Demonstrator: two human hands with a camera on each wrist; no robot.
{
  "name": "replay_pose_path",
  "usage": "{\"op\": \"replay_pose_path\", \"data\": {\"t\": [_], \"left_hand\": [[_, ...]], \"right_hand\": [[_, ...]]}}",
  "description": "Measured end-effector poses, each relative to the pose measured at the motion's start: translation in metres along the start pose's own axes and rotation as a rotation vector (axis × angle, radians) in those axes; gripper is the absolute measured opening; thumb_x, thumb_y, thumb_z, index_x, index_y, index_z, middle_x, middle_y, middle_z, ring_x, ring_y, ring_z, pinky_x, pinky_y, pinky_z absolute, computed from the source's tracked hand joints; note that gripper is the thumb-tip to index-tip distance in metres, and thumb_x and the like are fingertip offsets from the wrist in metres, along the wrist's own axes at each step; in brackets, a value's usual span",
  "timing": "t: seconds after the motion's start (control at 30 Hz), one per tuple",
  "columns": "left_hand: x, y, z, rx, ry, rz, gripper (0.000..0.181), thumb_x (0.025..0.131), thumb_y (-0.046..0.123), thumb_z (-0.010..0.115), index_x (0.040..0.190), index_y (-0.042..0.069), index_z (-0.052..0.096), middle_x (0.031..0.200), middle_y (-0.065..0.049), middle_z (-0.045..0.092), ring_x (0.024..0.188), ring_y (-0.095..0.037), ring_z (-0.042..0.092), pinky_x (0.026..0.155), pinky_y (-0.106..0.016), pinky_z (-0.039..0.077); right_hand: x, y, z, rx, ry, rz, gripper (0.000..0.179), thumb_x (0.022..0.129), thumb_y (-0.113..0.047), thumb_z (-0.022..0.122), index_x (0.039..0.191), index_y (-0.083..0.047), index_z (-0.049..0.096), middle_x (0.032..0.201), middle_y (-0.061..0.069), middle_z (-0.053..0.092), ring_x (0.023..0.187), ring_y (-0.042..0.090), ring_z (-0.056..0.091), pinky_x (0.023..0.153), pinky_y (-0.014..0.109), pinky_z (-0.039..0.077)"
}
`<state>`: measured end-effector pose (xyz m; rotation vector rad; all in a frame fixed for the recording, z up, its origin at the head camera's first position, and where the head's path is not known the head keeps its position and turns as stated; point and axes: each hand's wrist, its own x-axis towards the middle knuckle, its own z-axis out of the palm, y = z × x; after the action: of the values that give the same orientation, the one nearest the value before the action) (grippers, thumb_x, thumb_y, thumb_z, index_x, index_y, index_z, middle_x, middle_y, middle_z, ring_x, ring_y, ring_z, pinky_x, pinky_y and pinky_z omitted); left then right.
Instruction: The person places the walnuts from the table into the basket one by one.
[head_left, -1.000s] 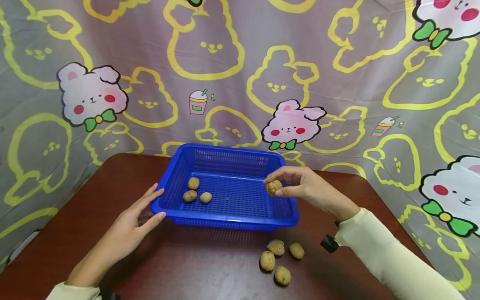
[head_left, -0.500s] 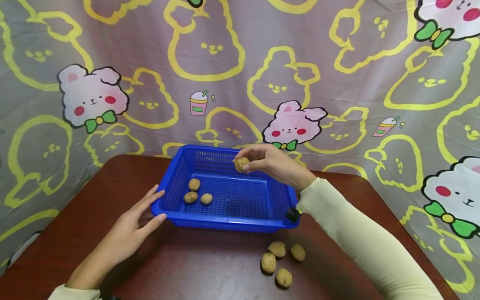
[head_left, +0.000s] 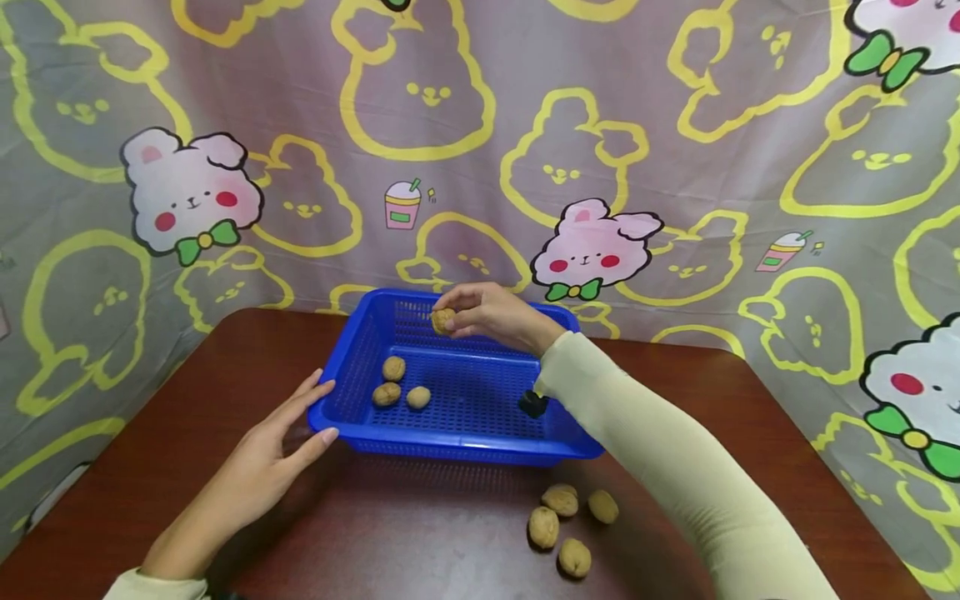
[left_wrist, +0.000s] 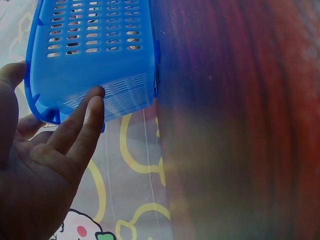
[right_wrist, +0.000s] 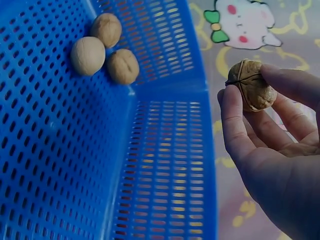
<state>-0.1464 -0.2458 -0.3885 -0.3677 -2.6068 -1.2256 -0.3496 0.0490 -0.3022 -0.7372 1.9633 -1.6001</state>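
Observation:
My right hand (head_left: 498, 317) pinches a walnut (head_left: 442, 322) between thumb and fingertips, over the back part of a blue perforated plastic basket (head_left: 465, 442). In the right wrist view the held walnut (right_wrist: 251, 86) shows its seam, beyond the rim of the basket (right_wrist: 209, 150). Three round nuts lie together on the basket floor at the left: two brown walnuts (head_left: 393, 368) and a paler, smoother nut (head_left: 418, 397). At the basket's left front corner rests my left hand (head_left: 258, 462); in the left wrist view its straight fingers (left_wrist: 90, 120) lie along the outer wall.
Several walnuts (head_left: 543, 527) lie on the dark red-brown table (head_left: 390, 542) in front of the basket's right side. A patterned curtain (head_left: 465, 75) with cartoon rabbits hangs behind and at both sides. A black wrist device (head_left: 533, 404) sits under the right cuff.
My right hand has carried the walnut leftward and farther back, from the basket's right side to above its back middle. The left hand stays at the corner; the other nuts have not moved.

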Motion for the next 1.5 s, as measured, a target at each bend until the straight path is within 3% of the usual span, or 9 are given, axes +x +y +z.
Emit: {"op": "replay_pose_path", "data": {"t": [0.17,0.4,0.57,0.8,1.13,1.5], "left_hand": [[0.001,0.001,0.0,-0.008,-0.007,-0.007,0.059,0.105,0.023,0.066,0.159,0.01,0.045,0.172,-0.018,0.027,0.12,-0.035,0.069,0.088,-0.007,0.049],[0.0,0.002,0.0,-0.013,-0.004,-0.007,0.058,0.105,0.022,0.066,0.158,0.009,0.046,0.172,-0.019,0.027,0.119,-0.035,0.069,0.088,-0.006,0.049],[0.001,0.003,0.0,-0.009,-0.009,-0.016,0.059,0.105,0.024,0.066,0.159,0.01,0.045,0.173,-0.017,0.027,0.12,-0.033,0.069,0.088,-0.007,0.049],[0.002,0.005,0.0,-0.003,-0.013,-0.017,0.059,0.105,0.024,0.066,0.158,0.009,0.045,0.172,-0.018,0.027,0.121,-0.034,0.068,0.089,-0.006,0.047],[0.002,0.005,0.002,-0.01,-0.002,-0.011,0.059,0.105,0.023,0.066,0.158,0.008,0.046,0.172,-0.018,0.027,0.118,-0.032,0.069,0.089,-0.007,0.049],[0.003,0.007,0.004,-0.014,0.002,-0.014,0.058,0.105,0.022,0.066,0.158,0.008,0.045,0.172,-0.019,0.027,0.117,-0.031,0.07,0.088,-0.008,0.05]], "right_hand": [[0.018,0.011,0.006,0.0,0.002,0.054,0.026,0.097,0.01,0.062,0.123,0.007,0.065,0.105,0.005,0.071,0.097,0.017,0.067,0.095,0.04,0.06],[0.034,0.029,0.025,-0.072,-0.048,0.158,0.024,0.099,0.009,0.059,0.123,0.008,0.065,0.105,0.006,0.071,0.096,0.018,0.068,0.111,0.058,0.049],[0.041,0.039,0.038,-0.122,-0.074,0.198,0.024,0.096,0.012,0.06,0.12,0.01,0.065,0.095,0.005,0.068,0.092,0.017,0.067,0.106,0.055,0.054],[0.045,0.049,0.045,-0.173,-0.04,0.27,0.025,0.091,0.016,0.062,0.116,0.01,0.067,0.091,0.003,0.067,0.089,0.016,0.066,0.099,0.048,0.059],[0.05,0.052,0.045,-0.213,-0.028,0.28,0.026,0.088,0.018,0.062,0.111,0.008,0.068,0.093,0.004,0.064,0.09,0.016,0.064,0.091,0.042,0.062],[0.051,0.052,0.041,-0.221,-0.021,0.288,0.029,0.087,0.019,0.062,0.112,0.006,0.068,0.103,0.007,0.066,0.097,0.018,0.065,0.095,0.044,0.061]]}}
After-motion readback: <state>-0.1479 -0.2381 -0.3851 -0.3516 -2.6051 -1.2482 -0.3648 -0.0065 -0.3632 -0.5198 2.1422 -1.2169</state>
